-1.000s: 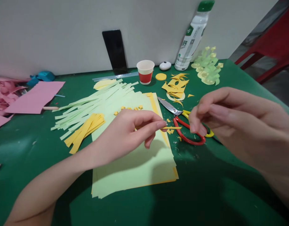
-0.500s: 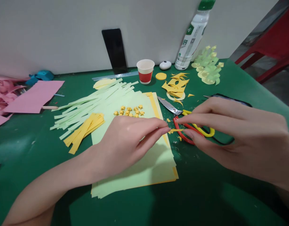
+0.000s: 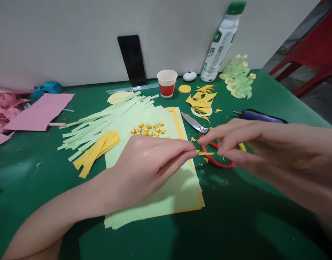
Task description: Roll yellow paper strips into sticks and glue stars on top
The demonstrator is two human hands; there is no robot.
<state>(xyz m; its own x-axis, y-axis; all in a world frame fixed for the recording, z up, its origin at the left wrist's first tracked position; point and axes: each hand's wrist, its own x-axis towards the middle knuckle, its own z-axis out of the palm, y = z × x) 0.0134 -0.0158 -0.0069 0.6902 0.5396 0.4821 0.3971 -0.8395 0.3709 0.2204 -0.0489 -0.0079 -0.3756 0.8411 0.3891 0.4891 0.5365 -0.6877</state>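
Note:
Between the thumb and fingertips of my left hand [image 3: 149,162] is a narrow yellow paper strip [image 3: 206,154], seen edge-on, its free end pointing right. My right hand [image 3: 269,151] is just beyond that end, index finger stretched out above the strip and the other fingers bent near the thumb. It holds nothing that I can see. Below the hands lie scissors [image 3: 200,128] with red and yellow handles, partly covered by my right hand. Small folded yellow paper stars [image 3: 148,127] sit on the pale green paper sheets [image 3: 166,195], beyond my left hand.
Yellow strips [image 3: 97,153] and pale green strips [image 3: 101,119] lie at left, pink paper [image 3: 43,112] farther left. Along the back stand a phone [image 3: 132,59], a paper cup [image 3: 167,85] and a leaning bottle [image 3: 220,47]. Yellow scraps [image 3: 202,101] and a paper flower piece [image 3: 237,81] are at right.
My right hand has let go of the strip's right end and turned, its index finger now stretched out. My left hand keeps its pinch and has shifted slightly right.

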